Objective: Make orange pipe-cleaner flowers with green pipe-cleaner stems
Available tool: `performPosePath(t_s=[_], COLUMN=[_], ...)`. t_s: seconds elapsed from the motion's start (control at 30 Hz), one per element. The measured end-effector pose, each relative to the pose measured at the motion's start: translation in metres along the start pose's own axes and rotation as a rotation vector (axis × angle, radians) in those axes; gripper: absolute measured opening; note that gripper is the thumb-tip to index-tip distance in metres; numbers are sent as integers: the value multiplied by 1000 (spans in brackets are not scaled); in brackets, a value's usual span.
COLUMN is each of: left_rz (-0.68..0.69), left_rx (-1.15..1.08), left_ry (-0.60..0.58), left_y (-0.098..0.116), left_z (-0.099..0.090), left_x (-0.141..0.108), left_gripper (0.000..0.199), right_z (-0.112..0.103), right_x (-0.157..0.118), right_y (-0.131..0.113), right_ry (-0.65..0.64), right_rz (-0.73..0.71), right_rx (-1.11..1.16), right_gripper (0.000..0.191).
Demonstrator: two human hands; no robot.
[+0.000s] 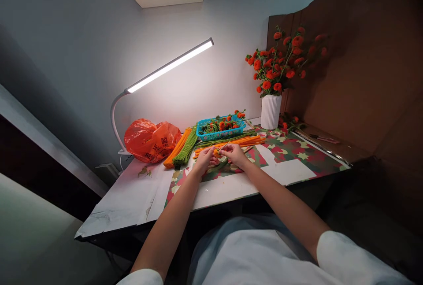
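In the head view, the person's left hand (205, 160) is pinching a small orange piece (217, 153) between thumb and fingers, and the right hand (235, 154) is closing its fingertips on what appears to be a thin strip (224, 146) just beside it. Both hands are holding the piece above the near side of the worktop (122, 205), in front of the orange stems (251, 140). The step in hand is seemingly fine fingertip shaping or joining; the next move is probably calling for a steady left pinch and small, careful right-hand turns. The piece is looking roundish, showing no clear long axis or facing; the strip is slanting up and rightward from it, while the stems are lying roughly left to right, their right ends reaching slightly farther away.
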State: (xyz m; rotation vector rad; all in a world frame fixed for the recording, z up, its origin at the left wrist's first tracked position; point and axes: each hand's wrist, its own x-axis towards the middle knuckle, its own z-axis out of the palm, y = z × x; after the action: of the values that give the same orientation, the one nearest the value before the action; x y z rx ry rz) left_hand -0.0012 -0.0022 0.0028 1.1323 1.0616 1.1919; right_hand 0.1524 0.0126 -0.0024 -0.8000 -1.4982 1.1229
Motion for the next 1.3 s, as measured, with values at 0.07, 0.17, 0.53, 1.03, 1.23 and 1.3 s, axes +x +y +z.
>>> performPosePath(t_s=[0.07,0.17,0.53,1.03,1.23,1.3], left_rz=[-20,8,-66,438,602,526], left_rx=[-31,-47,-8,218,376,251], left_ry=[-36,-105,-101,-2,23,21], left_y=[1,3,0,-3,-3,-1], left_z=[0,0,-2,2,6,6], left_x=[0,-1,1,-4,-9,-7], left_gripper=[41,42,37,43,33,38], right_z=[0,-1,-1,1,0,-1], right_x=[0,1,2,-3,-3,-2], right_y=[1,2,2,-8,-10,-9], right_ry=[21,69,90,164,154,154], right_rz=[10,14,-14,151,278,221], right_rx=[-5,-20,-52,55,178,171], right_gripper=[36,35,24,21,26,27])
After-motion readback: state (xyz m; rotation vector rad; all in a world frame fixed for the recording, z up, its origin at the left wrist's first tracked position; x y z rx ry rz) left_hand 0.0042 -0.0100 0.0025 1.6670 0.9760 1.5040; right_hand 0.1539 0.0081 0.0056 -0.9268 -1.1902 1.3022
